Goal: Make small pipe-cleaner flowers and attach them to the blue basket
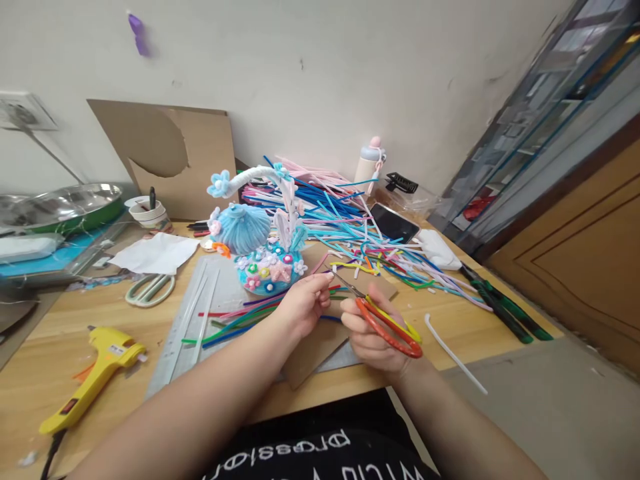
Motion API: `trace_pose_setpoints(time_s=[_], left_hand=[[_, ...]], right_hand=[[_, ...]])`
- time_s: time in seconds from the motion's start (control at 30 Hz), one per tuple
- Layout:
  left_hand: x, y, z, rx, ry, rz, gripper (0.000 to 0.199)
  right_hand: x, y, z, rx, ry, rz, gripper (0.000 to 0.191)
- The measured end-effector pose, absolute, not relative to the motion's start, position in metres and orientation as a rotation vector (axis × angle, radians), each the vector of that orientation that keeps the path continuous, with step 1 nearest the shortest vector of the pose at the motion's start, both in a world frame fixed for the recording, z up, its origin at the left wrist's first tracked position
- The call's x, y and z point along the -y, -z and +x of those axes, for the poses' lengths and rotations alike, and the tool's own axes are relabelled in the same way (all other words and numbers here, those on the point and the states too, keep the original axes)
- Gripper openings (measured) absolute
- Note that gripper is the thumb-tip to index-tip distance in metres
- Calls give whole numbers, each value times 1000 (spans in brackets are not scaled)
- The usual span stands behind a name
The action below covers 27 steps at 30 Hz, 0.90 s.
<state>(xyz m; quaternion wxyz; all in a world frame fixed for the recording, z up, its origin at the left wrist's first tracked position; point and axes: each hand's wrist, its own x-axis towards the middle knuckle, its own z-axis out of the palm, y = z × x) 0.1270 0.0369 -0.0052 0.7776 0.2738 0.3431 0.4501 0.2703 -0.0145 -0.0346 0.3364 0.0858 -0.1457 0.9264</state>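
Note:
My right hand (367,343) grips a pair of scissors (379,327) with orange and yellow handles, the blades pointing up and left. Close to the blade tips, my left hand (309,300) is closed in a pinch; what sits between its fingertips is too small to make out. Just behind my left hand stands a fuzzy decoration made of pipe cleaners, with a blue shell-shaped shade (243,228) hanging from a white curved stem (255,175) over a flower-covered base (270,267). Several coloured pipe cleaners (235,328) lie under my left wrist, partly hidden by it.
A big heap of pipe cleaners (320,200) spreads behind the decoration. To the left lie a yellow glue gun (103,367) and white-handled scissors (150,291) under a tissue (155,253). Green-handled pliers (505,310), a phone (395,223) and a bottle (369,163) are at the right.

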Motion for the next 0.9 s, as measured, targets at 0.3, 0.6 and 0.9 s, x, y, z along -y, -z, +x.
trace_pose_setpoints(time_s=[0.3, 0.6, 0.9], left_hand=[[-39, 3, 116, -681, -1021, 608, 33], [-22, -14, 109, -563, -972, 677, 26], [-17, -12, 111, -591, -944, 714, 25]], right_hand=[[18, 37, 270, 245, -2407, 96, 53], [44, 40, 249, 273, -2411, 452, 65], [55, 10, 235, 482, -2287, 124, 87]])
